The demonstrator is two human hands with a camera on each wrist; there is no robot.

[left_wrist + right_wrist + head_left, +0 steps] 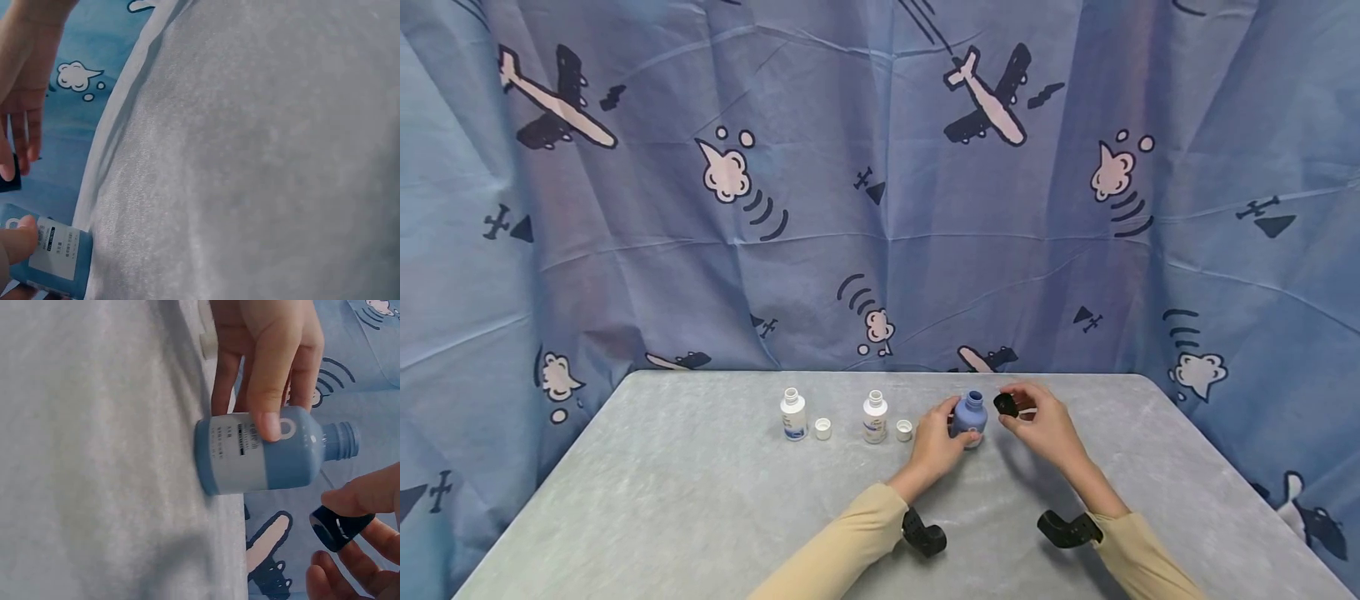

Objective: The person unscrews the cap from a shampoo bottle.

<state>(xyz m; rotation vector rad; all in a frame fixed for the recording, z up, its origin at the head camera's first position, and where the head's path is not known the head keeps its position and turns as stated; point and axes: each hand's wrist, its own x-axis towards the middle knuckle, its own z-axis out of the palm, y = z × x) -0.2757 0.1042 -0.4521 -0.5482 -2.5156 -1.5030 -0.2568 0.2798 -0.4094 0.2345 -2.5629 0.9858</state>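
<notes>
My left hand (pixel 937 442) grips a blue bottle (pixel 287 462) round its body, thumb over the front by the white label. The bottle stands upright on the table, and its threaded neck is bare. Just right of it, my right hand (pixel 1043 423) pinches a black cap (pixel 340 526) between thumb and fingers, apart from the neck and raised above the table. The left wrist view shows only part of the blue bottle (pixel 53 256) and the cap (pixel 10 178) at its left edge.
Left of my hands stand two white bottles without caps, one (pixel 875 417) nearer and one (pixel 793 414) farther left. Beside each lies a white cap, the nearer (pixel 904 430) and the farther (pixel 823 428). A blue patterned curtain (pixel 820 192) hangs behind the grey table (pixel 700 500).
</notes>
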